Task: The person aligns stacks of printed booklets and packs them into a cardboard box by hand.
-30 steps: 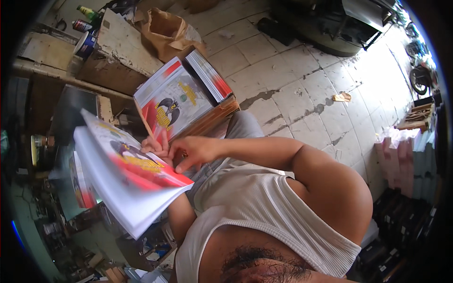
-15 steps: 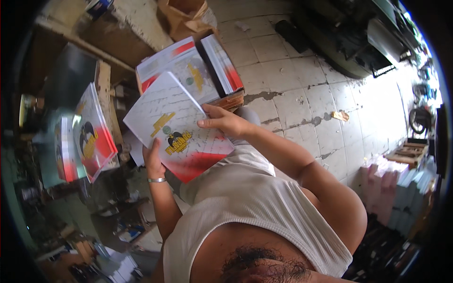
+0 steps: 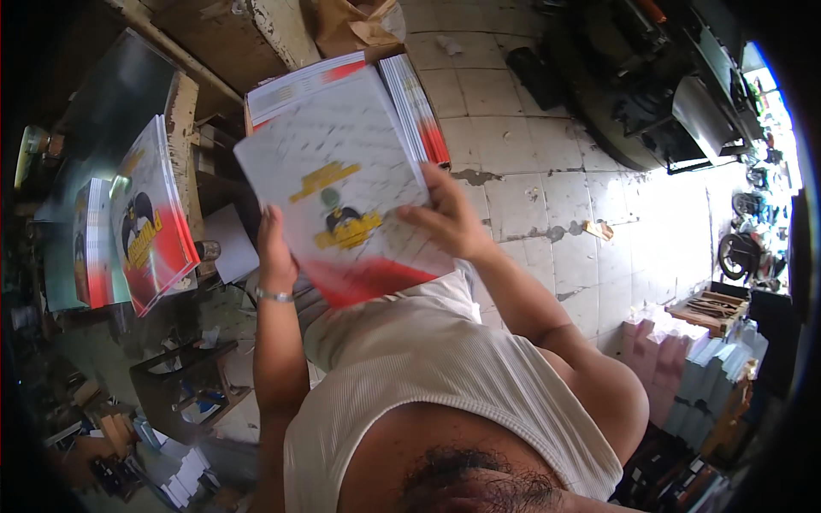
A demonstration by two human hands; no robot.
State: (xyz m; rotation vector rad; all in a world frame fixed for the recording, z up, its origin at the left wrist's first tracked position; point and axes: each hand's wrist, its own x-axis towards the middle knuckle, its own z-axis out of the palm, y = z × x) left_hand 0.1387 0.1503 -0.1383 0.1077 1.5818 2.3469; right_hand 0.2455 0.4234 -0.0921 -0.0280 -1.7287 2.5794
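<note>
Between my two hands is a white booklet [image 3: 342, 179] with a red lower edge and yellow print, blurred a little by motion. My left hand [image 3: 278, 255] is closed on its left edge, fingers mostly hidden beneath. At the right edge my right hand [image 3: 446, 218] grips it, thumb lying on the cover. Just beyond, partly covered by the booklet, stands a cardboard box [image 3: 438, 164] packed with similar booklets [image 3: 410, 98]. Another small stack of such booklets [image 3: 150, 222] lies on the glossy dark surface at left.
A worn wooden edge [image 3: 184, 128] borders the surface [image 3: 107, 111] at left. A brown paper bag [image 3: 355, 24] stands behind the box. Dark machinery [image 3: 616, 103] is at the far right on the tiled floor [image 3: 547, 188]. Pink and pale-blue paper stacks [image 3: 676, 359] stand at right.
The booklet has turned more upright in view and moved nearer the box, covering more of it. Both hands keep hold of it. My view has shifted slightly.
</note>
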